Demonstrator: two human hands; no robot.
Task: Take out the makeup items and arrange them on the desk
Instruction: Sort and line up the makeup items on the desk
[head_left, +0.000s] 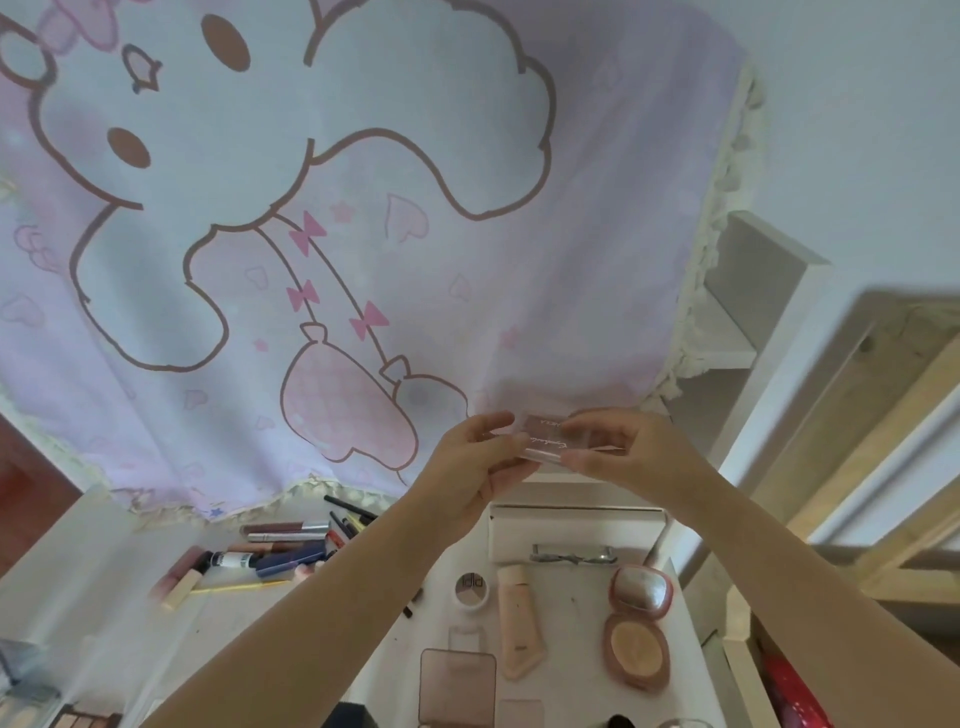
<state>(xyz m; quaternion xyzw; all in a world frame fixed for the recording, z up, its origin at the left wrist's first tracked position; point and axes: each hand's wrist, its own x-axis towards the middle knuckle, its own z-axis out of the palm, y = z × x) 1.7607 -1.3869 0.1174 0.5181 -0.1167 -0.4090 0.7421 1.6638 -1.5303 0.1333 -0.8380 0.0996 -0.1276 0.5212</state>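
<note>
Both our hands are up off the desk (249, 613) right now, sharing one small clear-cased palette (543, 436) with a pinkish inside and some script lettering on it. Our left hand (475, 467) pinches its left end between thumb and fingers, and our right hand (618, 449) pinches the right end the same way, so it sits level between them, in front of the lower edge of the big cartoon bunny curtain (363, 218). Down on the desk, toward the back edge on the left, there's a loose pile of lip glosses and pencils (280, 551), some overlapping. On the right side we've got an open round compact (638, 623) with its mirror lid flipped back, a beige foundation tube (519, 623) lying just beside it, a small round pot (471, 590) left of the tube, and a flat pink square compact (457, 686) near the front edge. A pair of glasses (574, 557) lies behind the tube. An eyeshadow palette (78, 719) peeks in at the front left corner, mostly cut off.
</note>
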